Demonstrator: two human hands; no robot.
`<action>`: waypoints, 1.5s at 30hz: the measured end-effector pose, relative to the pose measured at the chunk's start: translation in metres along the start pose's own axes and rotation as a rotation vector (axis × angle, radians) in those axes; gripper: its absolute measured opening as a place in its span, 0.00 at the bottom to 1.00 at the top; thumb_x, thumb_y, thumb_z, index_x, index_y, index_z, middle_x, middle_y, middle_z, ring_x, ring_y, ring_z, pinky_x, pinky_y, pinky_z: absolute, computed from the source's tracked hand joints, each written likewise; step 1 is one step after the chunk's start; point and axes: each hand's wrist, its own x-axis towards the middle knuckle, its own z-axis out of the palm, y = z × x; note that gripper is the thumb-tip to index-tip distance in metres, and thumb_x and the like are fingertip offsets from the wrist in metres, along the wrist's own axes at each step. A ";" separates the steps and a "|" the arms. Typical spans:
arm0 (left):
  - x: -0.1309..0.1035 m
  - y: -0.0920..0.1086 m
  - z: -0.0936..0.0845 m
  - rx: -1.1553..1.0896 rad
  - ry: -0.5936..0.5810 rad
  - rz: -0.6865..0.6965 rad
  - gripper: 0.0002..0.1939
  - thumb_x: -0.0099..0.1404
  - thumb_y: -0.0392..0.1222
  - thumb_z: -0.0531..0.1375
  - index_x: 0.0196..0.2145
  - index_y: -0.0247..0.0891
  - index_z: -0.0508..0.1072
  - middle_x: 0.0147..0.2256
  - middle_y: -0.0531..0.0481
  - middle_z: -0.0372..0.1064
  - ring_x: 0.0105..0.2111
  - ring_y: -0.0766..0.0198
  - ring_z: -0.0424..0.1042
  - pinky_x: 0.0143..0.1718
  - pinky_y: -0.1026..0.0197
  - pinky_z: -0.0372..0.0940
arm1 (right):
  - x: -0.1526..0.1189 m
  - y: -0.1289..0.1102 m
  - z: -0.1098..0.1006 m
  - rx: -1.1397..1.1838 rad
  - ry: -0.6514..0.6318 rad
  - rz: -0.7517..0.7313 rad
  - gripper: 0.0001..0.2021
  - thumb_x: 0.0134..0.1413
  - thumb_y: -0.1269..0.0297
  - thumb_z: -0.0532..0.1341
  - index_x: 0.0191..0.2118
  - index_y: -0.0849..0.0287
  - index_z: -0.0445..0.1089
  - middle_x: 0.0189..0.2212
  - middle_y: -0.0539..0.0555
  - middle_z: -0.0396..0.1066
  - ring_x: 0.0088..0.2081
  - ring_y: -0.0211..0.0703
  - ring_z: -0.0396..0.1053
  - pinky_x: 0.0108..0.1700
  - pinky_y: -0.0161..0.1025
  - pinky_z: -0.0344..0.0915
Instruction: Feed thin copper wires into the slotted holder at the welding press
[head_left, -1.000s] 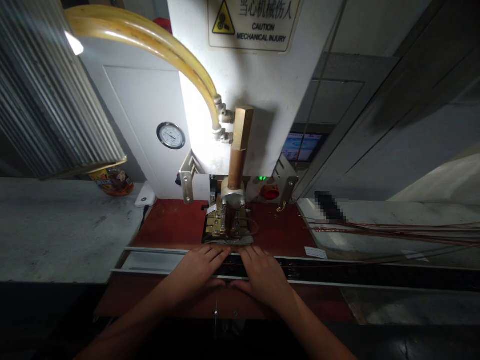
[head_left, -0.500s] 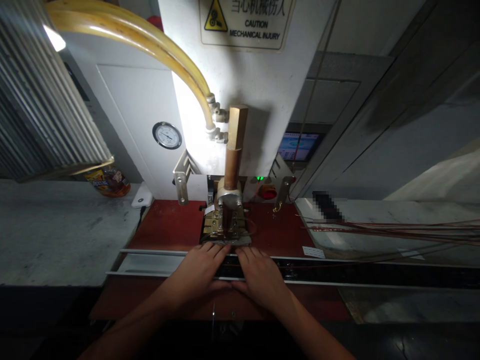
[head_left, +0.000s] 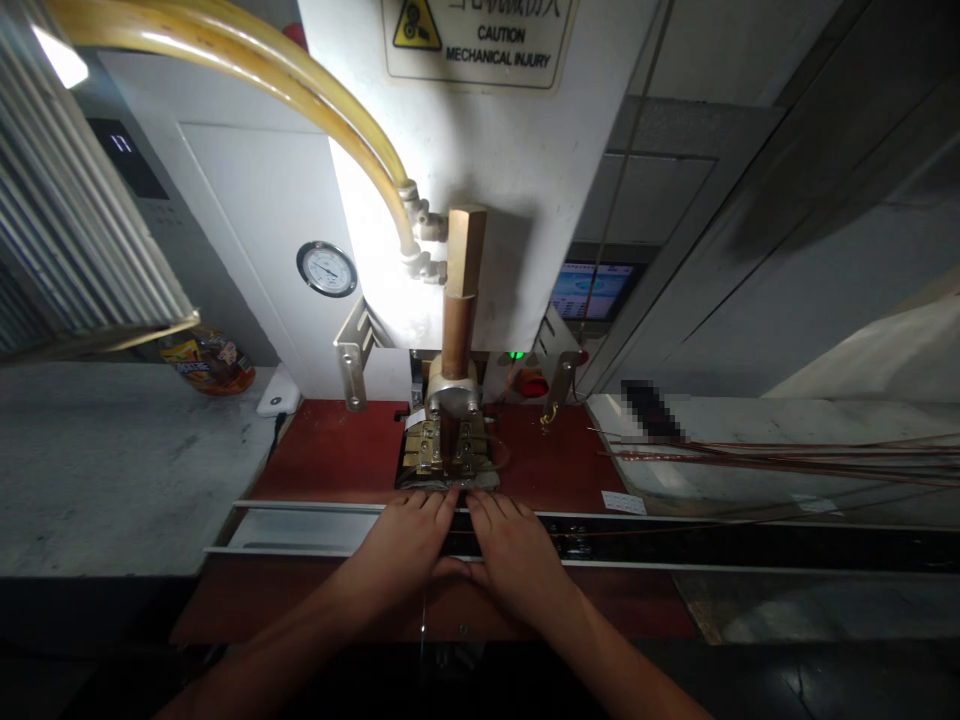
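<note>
A long metal channel [head_left: 307,532] with pale edges lies crosswise on the red board, its right stretch dark inside. Over its middle, my left hand [head_left: 405,545] is closed on it, fingers across the far edge and thumb at the near edge. My right hand [head_left: 521,555] grips the channel in the same way just beside it, the thumbs close together. Right beyond my fingertips stands a brass clamp block [head_left: 424,448] under the machine's copper-coloured rod [head_left: 458,335]. What lies directly under my fingers is hidden.
Thin copper wires [head_left: 750,455] reach in from the right over the bench. A pressure gauge [head_left: 327,269], a lit screen [head_left: 596,290] and yellow hoses [head_left: 300,90] are on the machine. A bottle [head_left: 210,362] stands at the left, and a ribbed metal housing [head_left: 82,220] hangs above.
The view has shifted a little, so the machine and bench sit slightly further left. Both hands stay on the channel, with little visible movement.
</note>
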 end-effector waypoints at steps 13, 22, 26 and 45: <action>-0.003 -0.002 0.002 0.030 0.039 0.017 0.41 0.66 0.66 0.59 0.63 0.32 0.63 0.51 0.35 0.74 0.49 0.46 0.74 0.50 0.49 0.67 | -0.006 -0.007 -0.007 0.037 0.039 -0.017 0.35 0.61 0.51 0.65 0.67 0.68 0.61 0.60 0.68 0.69 0.60 0.61 0.65 0.66 0.56 0.56; -0.009 0.007 0.000 0.104 0.044 -0.018 0.28 0.66 0.55 0.64 0.57 0.34 0.69 0.53 0.37 0.73 0.52 0.45 0.72 0.53 0.47 0.66 | -0.007 -0.030 0.019 -0.073 0.120 -0.041 0.30 0.66 0.62 0.55 0.69 0.73 0.58 0.67 0.69 0.60 0.67 0.64 0.57 0.69 0.63 0.49; -0.011 0.017 0.007 0.156 0.012 -0.061 0.30 0.68 0.49 0.62 0.62 0.29 0.66 0.57 0.33 0.70 0.55 0.43 0.69 0.55 0.44 0.64 | -0.009 -0.034 0.026 -0.137 0.167 -0.016 0.30 0.65 0.64 0.56 0.69 0.74 0.58 0.69 0.70 0.55 0.70 0.65 0.51 0.69 0.65 0.49; -0.012 0.017 0.008 0.131 0.039 -0.077 0.30 0.68 0.50 0.62 0.61 0.31 0.67 0.55 0.36 0.71 0.54 0.45 0.69 0.55 0.46 0.63 | -0.007 -0.036 0.018 -0.101 0.097 0.020 0.31 0.66 0.62 0.54 0.70 0.72 0.55 0.70 0.67 0.53 0.72 0.63 0.48 0.70 0.69 0.45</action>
